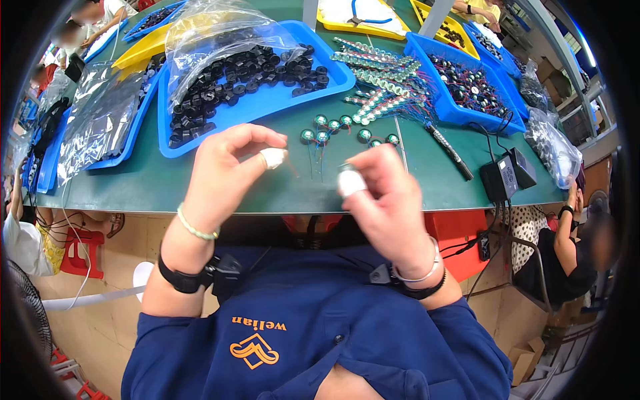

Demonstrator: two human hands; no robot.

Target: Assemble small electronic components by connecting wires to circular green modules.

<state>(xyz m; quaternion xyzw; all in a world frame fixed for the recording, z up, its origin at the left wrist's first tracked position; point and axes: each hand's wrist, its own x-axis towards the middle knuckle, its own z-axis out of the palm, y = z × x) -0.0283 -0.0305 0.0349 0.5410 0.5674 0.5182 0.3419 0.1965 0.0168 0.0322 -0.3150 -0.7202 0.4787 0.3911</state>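
Note:
Above the table's near edge, my left hand (230, 163) is closed in a pinch, thumb wrapped in white tape. A faint reddish strand shows near its fingertips, but what they grip is too fine to make out. Opposite it, my right hand (387, 197), thumb also taped white, pinches a small round wired part (346, 167); its dark greenish edge shows above the thumb. Between and beyond the hands stand several similar shiny green-topped parts (322, 137) with thin wire leads. A second small group (365, 135) sits just past my right hand.
A blue tray (280, 100) of black cylindrical pieces and a plastic bag lies far left. Rows of clear greenish parts (380, 77) lie beside a blue bin (517, 127) of wired parts. A marker (450, 153) and black power adapters (500, 179) lie right. Other people sit around.

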